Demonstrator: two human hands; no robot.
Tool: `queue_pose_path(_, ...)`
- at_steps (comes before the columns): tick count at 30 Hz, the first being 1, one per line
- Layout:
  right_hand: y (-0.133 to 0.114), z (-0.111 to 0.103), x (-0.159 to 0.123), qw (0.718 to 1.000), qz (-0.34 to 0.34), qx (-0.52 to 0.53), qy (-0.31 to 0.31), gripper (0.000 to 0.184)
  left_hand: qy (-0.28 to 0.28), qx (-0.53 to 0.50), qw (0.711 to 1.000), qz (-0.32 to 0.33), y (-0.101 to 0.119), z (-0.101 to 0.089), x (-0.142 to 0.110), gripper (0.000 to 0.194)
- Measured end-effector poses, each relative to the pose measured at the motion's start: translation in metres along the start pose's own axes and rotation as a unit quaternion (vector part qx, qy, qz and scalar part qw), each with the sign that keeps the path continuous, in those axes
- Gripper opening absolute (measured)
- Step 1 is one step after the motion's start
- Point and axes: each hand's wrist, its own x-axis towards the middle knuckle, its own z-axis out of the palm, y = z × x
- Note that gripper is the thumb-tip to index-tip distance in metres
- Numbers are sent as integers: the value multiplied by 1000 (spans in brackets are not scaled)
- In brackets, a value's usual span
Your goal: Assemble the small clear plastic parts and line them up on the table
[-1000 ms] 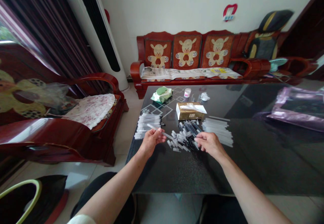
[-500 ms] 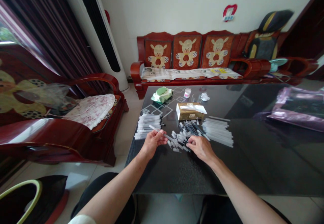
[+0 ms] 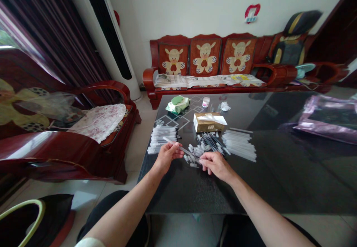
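My left hand [image 3: 167, 156] is closed around a translucent pen barrel [image 3: 168, 140], which slants down to the right. At the barrel's lower right end, my right hand [image 3: 216, 165] pinches something small that its fingers mostly hide. Between the hands lies a heap of small clear pen caps [image 3: 198, 150]. Just behind it is a loose bundle of dark pen refills [image 3: 211, 141]. Many frosted empty barrels [image 3: 239, 145] lie in a row on the right. A row of white pens [image 3: 161, 140], some with dark ends, lies left of my left hand.
A tissue box [image 3: 209, 123] stands behind the refills on the dark glossy table [image 3: 267, 187]. Farther back are green wet wipes [image 3: 177, 105], a small white tub [image 3: 206, 102] and crumpled tissue [image 3: 225, 106]. A purple plastic package [image 3: 329, 118] lies at the right.
My right hand has moved left from the heap of caps to the lower end of the pen barrel. My left hand stays nearly in place, still holding the barrel.
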Motion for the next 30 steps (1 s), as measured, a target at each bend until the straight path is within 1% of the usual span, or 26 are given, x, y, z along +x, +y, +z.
queue_pose_path(5, 17, -39, -3, 996, 40, -39, 65, 24, 84, -43, 995, 37, 12, -16, 14, 32)
queue_pose_path(8, 27, -55, -4, 984, 74, -87, 137, 26, 114, -51, 991, 41, 14, -20, 16, 30)
queue_pose_path(10, 32, -61, -3, 962, 89, -172, 193, 27, 106, -42, 993, 34, 11, -18, 14, 30)
queue_pose_path(12, 36, -62, -2, 926, 98, -283, 232, 28, 86, -31, 995, 26, 7, -14, 11, 32)
queue_pose_path(14, 38, -61, -1, 891, 114, -369, 241, 28, 65, -17, 998, 19, 3, -11, 8, 34)
queue_pose_path(15, 39, -60, 0, 879, 124, -394, 237, 28, 56, -9, 998, 17, 2, -9, 7, 34)
queue_pose_path(17, 39, -58, 1, 869, 141, -418, 225, 28, 39, 7, 999, 11, -1, -7, 6, 36)
queue_pose_path(20, 37, -55, 3, 863, 149, -429, 221, 28, 13, 18, 1000, 6, -3, -6, 4, 37)
queue_pose_path(22, 31, -50, 3, 872, 124, -413, 234, 27, -13, 21, 1000, 6, -4, -5, 3, 38)
queue_pose_path(23, 28, -45, 3, 886, 99, -388, 235, 27, -30, 23, 999, 6, -4, -3, 2, 38)
queue_pose_path(24, 23, -39, 3, 906, 69, -349, 228, 28, -48, 28, 998, 6, -4, -1, 0, 38)
queue_pose_path(25, 18, -32, 3, 931, 38, -296, 209, 29, -69, 33, 997, 6, -4, 1, -2, 38)
queue_pose_path(27, 8, -16, 2, 977, -5, -160, 141, 34, -110, 49, 993, 5, -5, 7, -7, 38)
queue_pose_path(28, 3, -7, 1, 990, -12, -95, 103, 35, -128, 58, 990, 2, -6, 10, -10, 37)
queue_pose_path(30, -3, 7, 1, 999, -12, 3, 36, 34, -155, 76, 985, -7, -8, 15, -15, 38)
